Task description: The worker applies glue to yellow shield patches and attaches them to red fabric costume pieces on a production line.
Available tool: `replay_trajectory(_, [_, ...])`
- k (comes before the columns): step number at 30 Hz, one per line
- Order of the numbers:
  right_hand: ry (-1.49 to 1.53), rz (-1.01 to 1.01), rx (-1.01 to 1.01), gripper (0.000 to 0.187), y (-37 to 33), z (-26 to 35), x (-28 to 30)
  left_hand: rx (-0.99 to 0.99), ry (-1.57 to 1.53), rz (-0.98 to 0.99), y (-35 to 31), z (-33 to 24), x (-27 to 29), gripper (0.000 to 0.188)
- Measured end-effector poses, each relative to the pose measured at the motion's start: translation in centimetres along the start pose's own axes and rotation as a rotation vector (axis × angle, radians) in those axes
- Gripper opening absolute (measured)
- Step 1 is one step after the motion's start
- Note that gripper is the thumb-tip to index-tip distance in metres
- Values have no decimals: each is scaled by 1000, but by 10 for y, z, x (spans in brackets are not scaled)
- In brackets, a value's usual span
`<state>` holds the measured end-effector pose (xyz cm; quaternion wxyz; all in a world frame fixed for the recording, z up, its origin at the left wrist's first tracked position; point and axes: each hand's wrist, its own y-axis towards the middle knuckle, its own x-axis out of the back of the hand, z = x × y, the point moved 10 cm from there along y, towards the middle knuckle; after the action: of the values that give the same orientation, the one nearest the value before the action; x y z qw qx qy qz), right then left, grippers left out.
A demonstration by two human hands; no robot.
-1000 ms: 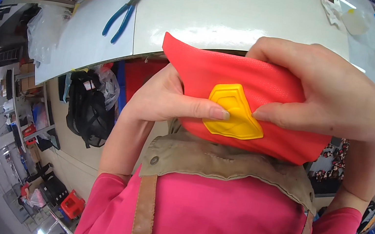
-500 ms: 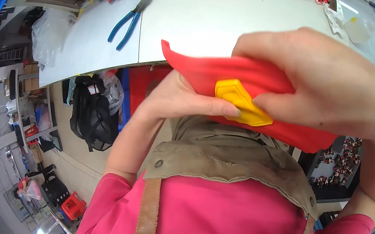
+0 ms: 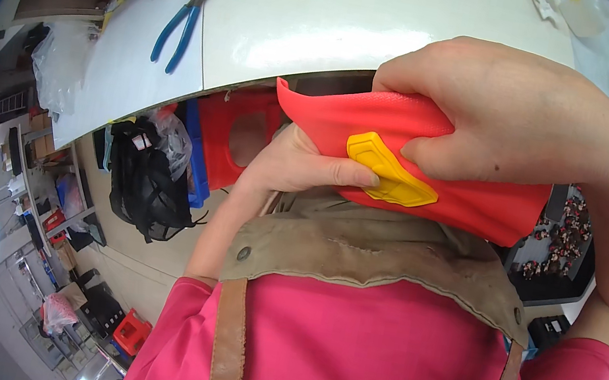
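Observation:
A red cloth piece [image 3: 479,203] with a raised yellow shield-shaped emblem [image 3: 392,174] is held up in front of my apron, just off the table's near edge. My left hand [image 3: 301,164] grips its left part, thumb lying on top against the emblem's lower left edge and the other fingers hidden beneath. From above, my right hand [image 3: 478,114] pinches the cloth, its thumb next to the emblem's right side; its fingers go behind the fabric out of sight. The cloth's left corner curls upward.
Blue-handled cutting pliers [image 3: 184,23] lie on the white table [image 3: 302,12]. A black tray [image 3: 552,248] of small dark-and-red figures is at my right. Under the table stand a red stool [image 3: 229,137] and a black backpack [image 3: 145,179]. A clear plastic bag [image 3: 59,68] hangs at the left corner.
The view has shifted, so the table and pliers appear further left and higher. Both hands keep their hold on the red cloth, whose right end is slightly less spread.

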<state>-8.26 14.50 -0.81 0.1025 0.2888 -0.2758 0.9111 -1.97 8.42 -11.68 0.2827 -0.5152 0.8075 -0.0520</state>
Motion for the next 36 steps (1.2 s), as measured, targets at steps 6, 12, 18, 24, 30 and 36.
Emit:
replay_trajectory(6, [-130, -73, 3, 32, 1, 1, 2, -57, -63, 1, 0, -2, -5, 52])
replay_trajectory(12, [-81, -52, -3, 32, 6, -3, 2, -95, -140, -87, 1, -1, 7, 54])
replay_trajectory(18, [-41, 18, -77, 33, 10, -6, -2, -19, -149, -105, 3, 6, 11, 70])
replay_trajectory(24, [-71, 8, -50, 33, 14, -4, -4, -30, -166, -95, 5, 11, 13, 68])
replay_trajectory(30, [-136, -42, -35, 38, 14, -11, 3, -117, -216, -28, 9, 8, 8, 58])
replay_trajectory(36, [-147, 64, -83, 44, 12, -9, -5, -95, -227, -45, 6, 13, 9, 59])
